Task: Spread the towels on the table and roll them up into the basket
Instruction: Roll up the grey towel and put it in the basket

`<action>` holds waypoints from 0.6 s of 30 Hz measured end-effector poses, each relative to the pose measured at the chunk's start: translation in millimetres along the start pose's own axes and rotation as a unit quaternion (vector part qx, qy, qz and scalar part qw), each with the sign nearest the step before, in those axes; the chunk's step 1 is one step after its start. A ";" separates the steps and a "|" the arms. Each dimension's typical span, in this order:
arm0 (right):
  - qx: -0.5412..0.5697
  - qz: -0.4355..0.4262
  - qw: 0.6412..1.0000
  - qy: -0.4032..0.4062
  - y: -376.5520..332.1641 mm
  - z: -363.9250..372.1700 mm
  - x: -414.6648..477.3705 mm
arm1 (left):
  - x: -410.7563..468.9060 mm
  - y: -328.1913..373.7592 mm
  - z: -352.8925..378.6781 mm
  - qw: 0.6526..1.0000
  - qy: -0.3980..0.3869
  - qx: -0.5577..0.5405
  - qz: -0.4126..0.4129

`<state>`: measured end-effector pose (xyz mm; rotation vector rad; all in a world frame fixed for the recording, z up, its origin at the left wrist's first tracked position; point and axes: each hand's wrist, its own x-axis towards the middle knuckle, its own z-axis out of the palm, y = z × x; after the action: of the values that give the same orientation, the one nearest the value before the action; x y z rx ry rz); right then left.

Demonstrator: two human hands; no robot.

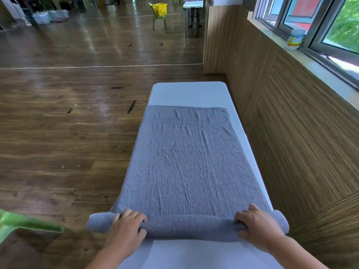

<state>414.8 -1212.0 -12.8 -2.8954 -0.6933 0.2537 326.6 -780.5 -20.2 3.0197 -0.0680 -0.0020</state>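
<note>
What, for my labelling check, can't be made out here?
Head view:
Towel roll: number of turns hidden inside it.
Left hand, right hand: palms hidden against the roll.
Green object: blurred, cut off by left edge.
Yellow basket: contents too far to tell.

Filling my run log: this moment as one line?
step: roll started | grey terry towel: near end rolled, rest flat on white table | left hand: grips roll | right hand: grips roll
</note>
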 end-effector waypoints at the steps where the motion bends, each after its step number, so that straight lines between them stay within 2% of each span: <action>1: 0.005 -0.004 1.000 0.008 1.9 -1.2 1.2 | 0.0 0.1 -1.2 1.000 0.007 0.004 0.007; 6: 0.080 0.010 0.994 0.072 -0.9 -5.0 2.7 | 7.3 -2.7 -3.6 0.998 0.050 -0.033 -0.022; 8: 0.063 -0.025 0.996 0.048 -4.1 -4.9 -3.5 | 4.2 -5.1 1.0 0.997 0.059 -0.052 -0.004; 10: 0.016 -0.062 0.997 0.036 -5.3 -0.5 -7.3 | -1.4 -5.2 3.1 0.998 0.032 -0.047 0.012; 13: 0.001 -0.045 0.998 0.033 -6.5 3.5 -4.3 | -3.7 -0.8 -1.8 0.999 -0.017 -0.028 -0.013; 18: 0.020 -0.044 0.998 -0.025 -6.3 -10.8 6.0 | -3.6 -1.2 -1.9 1.000 0.006 -0.011 -0.006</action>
<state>419.6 -1204.9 -1.8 -2.8209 -0.8129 0.3274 323.0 -779.0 -18.4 2.9974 -0.0474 0.0136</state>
